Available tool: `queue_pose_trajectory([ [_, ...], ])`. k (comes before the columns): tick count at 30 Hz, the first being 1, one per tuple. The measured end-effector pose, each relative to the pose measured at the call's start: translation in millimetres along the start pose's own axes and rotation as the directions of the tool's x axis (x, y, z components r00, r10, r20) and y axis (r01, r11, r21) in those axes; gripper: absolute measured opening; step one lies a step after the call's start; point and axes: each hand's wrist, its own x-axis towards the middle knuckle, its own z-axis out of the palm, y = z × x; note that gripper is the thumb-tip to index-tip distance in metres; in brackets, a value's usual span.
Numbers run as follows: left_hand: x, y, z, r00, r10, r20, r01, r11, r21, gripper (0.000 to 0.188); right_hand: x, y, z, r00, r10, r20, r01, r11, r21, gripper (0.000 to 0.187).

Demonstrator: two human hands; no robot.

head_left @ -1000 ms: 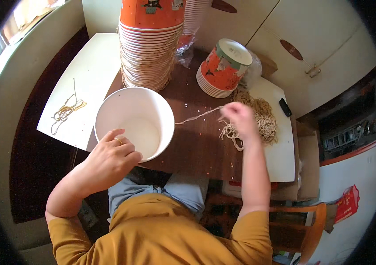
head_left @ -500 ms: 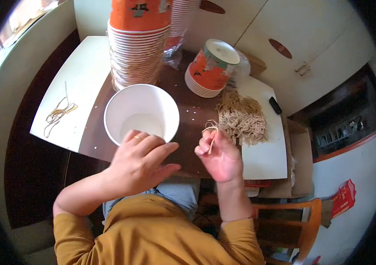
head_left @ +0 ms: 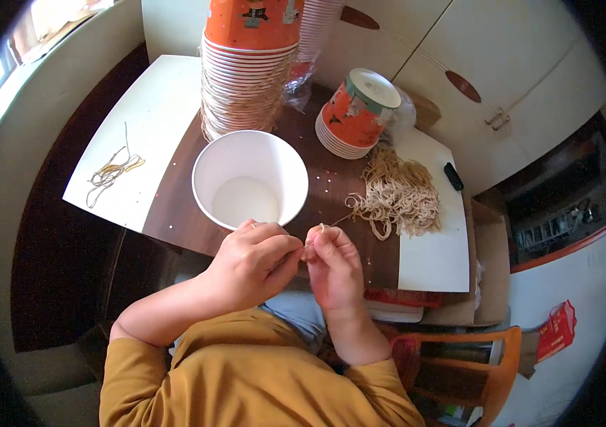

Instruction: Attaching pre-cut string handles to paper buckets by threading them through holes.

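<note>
My left hand and my right hand are close together at the table's near edge, fingers pinched. Between the fingertips of my right hand is a thin beige cord, part of it looped over a finger. My left thumb and forefinger press together beside it and appear to hold the cord too, though the fingers hide most of it. Just beyond my left hand stands a white paper bucket, its open mouth facing up. To the right lies a tangled heap of beige cords, with strands trailing towards my right hand.
A tall stack of orange-and-white buckets wound with cord stands behind the bucket. A shorter upside-down stack is at the back right. Loose cords lie on the left, a small black object on the right. A wooden chair stands nearby.
My right hand has moved left with the cord to meet my left hand. My left fingers have gone from spread to pinched. The view has shifted slightly.
</note>
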Motion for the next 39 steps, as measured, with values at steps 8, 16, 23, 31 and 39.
queue_pose_trajectory([
  [8, 4.4, 7.3, -28.0, 0.991, -0.019, 0.134, 0.029, 0.997, -0.070, 0.008, -4.2, -21.7, 20.0, 0.848, -0.102, 0.521, 0.442, 0.678, -0.587, 0.057],
  [16, 8.8, 10.1, -54.8, 0.978, -0.085, 0.191, 0.112, 0.985, -0.135, 0.008, 2.9, -39.2, 47.4, 0.791, -0.055, 0.610, 0.590, 0.332, -0.736, 0.027],
  [23, -1.2, 5.6, -63.6, 0.972, -0.123, 0.199, 0.163, 0.966, -0.199, 0.011, 5.0, -35.6, 53.8, 0.548, -0.139, 0.825, 0.816, -0.129, -0.564, 0.023],
  [31, 4.7, -21.8, -73.5, 0.968, 0.249, 0.028, -0.236, 0.871, 0.430, 0.022, 53.3, -37.1, 79.0, 0.845, 0.223, 0.486, 0.443, 0.216, -0.870, 0.007],
  [39, 38.9, -120.6, -89.1, 0.845, -0.535, -0.020, 0.533, 0.844, -0.060, 0.031, 149.5, 6.9, 81.1, 0.943, 0.283, 0.174, 0.127, 0.179, -0.976, 0.013],
])
